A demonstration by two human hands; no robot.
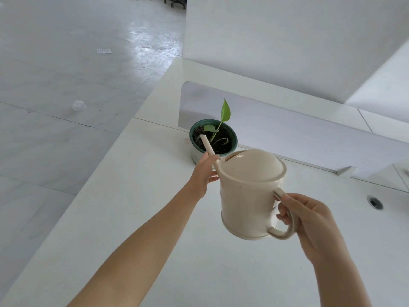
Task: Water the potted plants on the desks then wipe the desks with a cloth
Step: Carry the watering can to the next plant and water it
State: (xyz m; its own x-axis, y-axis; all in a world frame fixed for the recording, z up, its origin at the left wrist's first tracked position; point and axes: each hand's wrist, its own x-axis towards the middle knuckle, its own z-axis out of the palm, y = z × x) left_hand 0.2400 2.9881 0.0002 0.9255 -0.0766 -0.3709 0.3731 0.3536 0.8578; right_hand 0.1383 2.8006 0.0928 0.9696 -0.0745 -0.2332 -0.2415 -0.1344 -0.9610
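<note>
A cream watering can (250, 196) hangs tilted above the white desk (155, 218). My right hand (309, 220) grips its loop handle. My left hand (204, 171) holds the base of the thin spout (207, 146), whose tip is over the dark soil. The potted plant (213, 138) is a green pot on a pale saucer with a small seedling bearing one upright leaf and one low leaf. It stands at the desk's far edge against a translucent divider panel. No water stream is visible.
The divider panel (287, 134) runs along the back of the desk to the right. A round cable hole (375, 202) sits in the desk at the right. Grey tiled floor (66, 85) lies to the left, with chair bases far off at the top.
</note>
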